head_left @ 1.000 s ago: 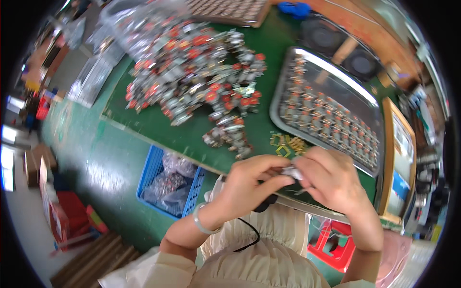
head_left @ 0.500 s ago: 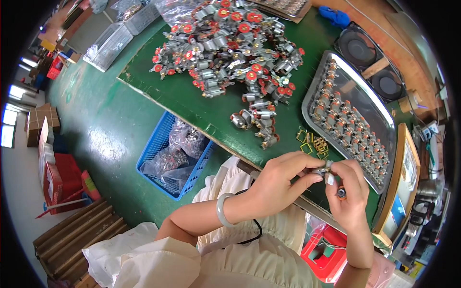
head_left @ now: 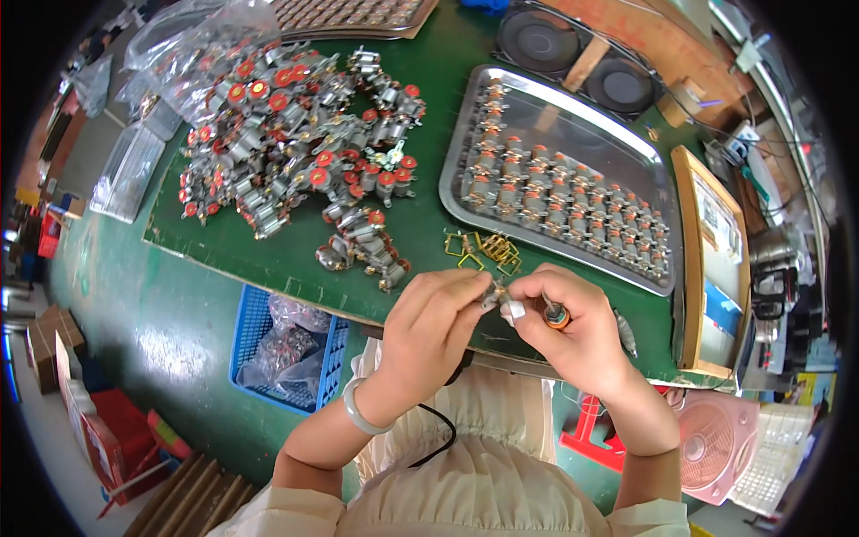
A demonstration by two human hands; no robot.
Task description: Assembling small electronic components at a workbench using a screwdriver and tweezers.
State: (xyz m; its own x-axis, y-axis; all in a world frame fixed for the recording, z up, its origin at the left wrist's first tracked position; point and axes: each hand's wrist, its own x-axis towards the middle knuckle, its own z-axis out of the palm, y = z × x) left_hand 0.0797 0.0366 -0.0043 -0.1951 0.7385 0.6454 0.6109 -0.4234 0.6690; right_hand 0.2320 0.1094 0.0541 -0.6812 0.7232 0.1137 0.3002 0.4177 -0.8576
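Observation:
Close to the table's front edge, my left hand [head_left: 438, 327] pinches a small metal motor [head_left: 492, 295] between thumb and fingertips. The thumb and forefinger of my right hand [head_left: 573, 331] meet at the same motor; a white wrap covers one fingertip. A tool with an orange and dark round end [head_left: 556, 315], perhaps a screwdriver, sits within the right hand's curled fingers. Its tip is hard to make out. Just beyond my hands lie several yellow square metal frames [head_left: 497, 251]. A large heap of small motors with red discs [head_left: 295, 143] covers the left of the table.
Motors stand in rows in a metal tray [head_left: 617, 143] beyond my right hand. Behind it are two black speakers [head_left: 540, 40]. A wooden-framed board [head_left: 687, 259] stands at right. A blue basket [head_left: 255, 336] holding bags is on the floor beside the green table [head_left: 242, 264].
My view has turned to the right, so table and tray appear further left. Both hands remain together on the motor, with the tool still in the right.

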